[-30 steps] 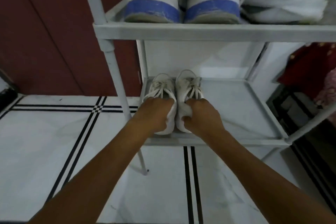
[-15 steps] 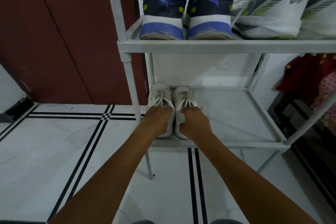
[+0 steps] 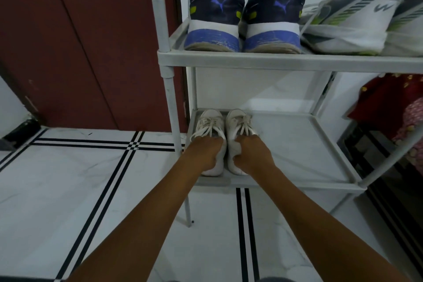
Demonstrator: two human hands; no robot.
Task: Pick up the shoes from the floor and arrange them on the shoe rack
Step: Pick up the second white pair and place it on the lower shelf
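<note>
A pair of small white lace-up shoes is shown set side by side at the left end of the lower shelf [image 3: 297, 144] of a grey shoe rack [image 3: 229, 58], toes directed toward the back wall and heels at the front lip. The left shoe [image 3: 209, 121] is covered at its heel end by the left hand [image 3: 203, 154]; the right shoe [image 3: 238, 121] is covered likewise by the right hand [image 3: 253, 155]. Each hand is seen curled down over the collar and heel of its shoe, fingers bent and closed around the upper rather than spread flat. The two shoes are touching or very nearly so along their inner sides.

The governing relation is depicted plainly: the long axis of each shoe runs front to back, in line with the forearm that reaches it, so that each shoe lies directly ahead of its own hand, and neither hand is nearer than the other. Any further push would therefore be carried straight along the shoe's length, deeper onto the shelf; release would be made by drawing the hands back along the same line.

The upper shelf is occupied by a navy and blue pair [image 3: 243, 16] and a white and grey pair [image 3: 357, 20]. The remainder of the lower shelf, to the right, is seen unoccupied. No further shoes are visible on the tiled floor [image 3: 68, 178] within the field of view.
</note>
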